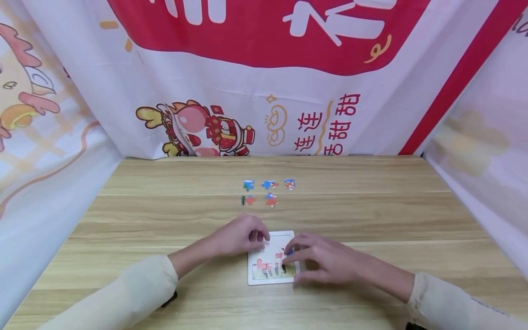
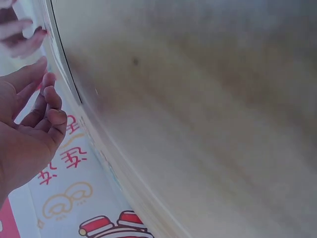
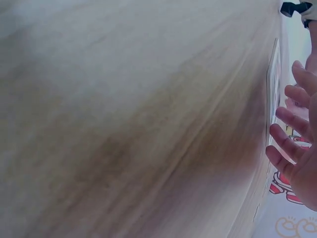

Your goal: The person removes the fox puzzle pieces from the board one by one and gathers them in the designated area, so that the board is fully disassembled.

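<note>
Wooden table (image 1: 371,211) enclosed by printed red-white banners (image 1: 264,68).

Bright, even light; sharp from your head, smeared at your wrists.

Your head view is evenly lit, with only soft shadows under your hands and slight bending at the edges. Both wrist views show the wooden table (image 2: 208,124) blurred into streaks (no grain readable), with a dim patch mid-frame.

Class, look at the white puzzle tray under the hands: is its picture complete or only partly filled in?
Partly filled. The white puzzle tray shows coloured pieces along its near edge, bare white above, and five loose pieces lie beyond it.
</note>
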{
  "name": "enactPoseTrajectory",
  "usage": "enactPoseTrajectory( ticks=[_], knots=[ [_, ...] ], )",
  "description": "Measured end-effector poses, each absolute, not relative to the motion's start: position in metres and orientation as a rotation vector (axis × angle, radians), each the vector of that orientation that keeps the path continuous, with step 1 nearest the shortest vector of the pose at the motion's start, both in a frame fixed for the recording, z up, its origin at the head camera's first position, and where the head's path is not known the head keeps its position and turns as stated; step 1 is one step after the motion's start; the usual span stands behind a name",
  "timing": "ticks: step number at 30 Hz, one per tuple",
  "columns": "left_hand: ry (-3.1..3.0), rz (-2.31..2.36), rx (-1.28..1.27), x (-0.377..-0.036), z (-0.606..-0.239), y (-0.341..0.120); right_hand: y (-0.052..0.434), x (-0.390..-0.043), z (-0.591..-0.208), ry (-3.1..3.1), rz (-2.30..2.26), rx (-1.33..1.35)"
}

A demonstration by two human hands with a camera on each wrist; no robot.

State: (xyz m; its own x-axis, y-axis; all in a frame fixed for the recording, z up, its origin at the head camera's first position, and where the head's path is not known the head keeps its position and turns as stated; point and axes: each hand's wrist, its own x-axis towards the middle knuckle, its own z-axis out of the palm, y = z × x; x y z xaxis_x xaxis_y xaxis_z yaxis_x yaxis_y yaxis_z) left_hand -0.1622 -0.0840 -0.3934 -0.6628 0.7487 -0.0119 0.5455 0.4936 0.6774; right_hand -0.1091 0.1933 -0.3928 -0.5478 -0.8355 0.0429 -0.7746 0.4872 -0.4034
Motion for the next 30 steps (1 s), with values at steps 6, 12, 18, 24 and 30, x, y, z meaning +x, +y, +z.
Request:
enactPoseTrajectory(
  ticks=[6, 12, 18, 24, 30],
  knots=[
    [2.387, 0.935, 1.156, -0.151, -0.392, -0.082, 0.192, -0.116, -0.392, 2.625, -0.639, -1.314],
    [2.344, 0.9, 1.168, -0.142, -0.392, -0.078, 0.188, -0.125, -0.393, 2.658, -0.703, -1.231],
    [2.349, 0.867, 1.251, -0.136, -0.394, -0.075, 0.183, -0.131, -0.396, 2.662, -0.744, -1.239],
    [2.33, 0.874, 1.254, -0.134, -0.395, -0.074, 0.179, -0.135, -0.397, 2.644, -0.725, -1.179],
    [2.32, 0.859, 1.274, -0.133, -0.394, -0.074, 0.177, -0.137, -0.396, 2.619, -0.709, -1.173]
  ],
)
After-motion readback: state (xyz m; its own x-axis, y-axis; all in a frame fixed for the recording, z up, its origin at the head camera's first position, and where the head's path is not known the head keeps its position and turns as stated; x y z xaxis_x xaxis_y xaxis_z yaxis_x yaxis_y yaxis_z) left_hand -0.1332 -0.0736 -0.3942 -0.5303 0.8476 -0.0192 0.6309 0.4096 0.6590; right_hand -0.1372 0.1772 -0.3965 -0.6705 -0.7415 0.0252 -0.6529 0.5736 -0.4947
